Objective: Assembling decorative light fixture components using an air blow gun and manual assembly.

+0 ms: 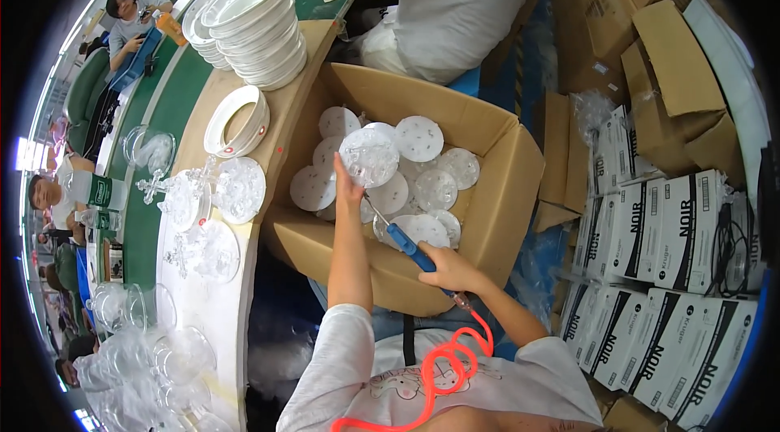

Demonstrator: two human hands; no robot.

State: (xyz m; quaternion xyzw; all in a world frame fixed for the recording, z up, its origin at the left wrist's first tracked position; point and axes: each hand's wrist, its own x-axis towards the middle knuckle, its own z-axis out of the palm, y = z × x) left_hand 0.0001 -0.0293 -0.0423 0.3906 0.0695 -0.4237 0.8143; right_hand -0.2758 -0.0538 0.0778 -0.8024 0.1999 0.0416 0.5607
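Over an open cardboard box [483, 249], my left hand [349, 190] grips a round clear-and-white plastic piece [370, 157] by its lower left edge. My right hand [451, 269] is wrapped round a blue-handled screwdriver [410, 247], likely powered, with a bright red-orange cord [439, 379] running from its rear end. The screwdriver's thin metal shaft points up and left, its tip just below the held piece; whether it touches cannot be made out. Beneath my hands, several similar round pieces [419, 138] lie loosely in the box, some frosted white, some clear.
To the left, a long table [223, 314] carries stacked white rings [258, 30], a single white ring [237, 123] and clear plastic parts [213, 249]. A seated person [439, 9] is beyond the box. Stacked printed cartons [674, 229] stand on the right; other people sit across the table.
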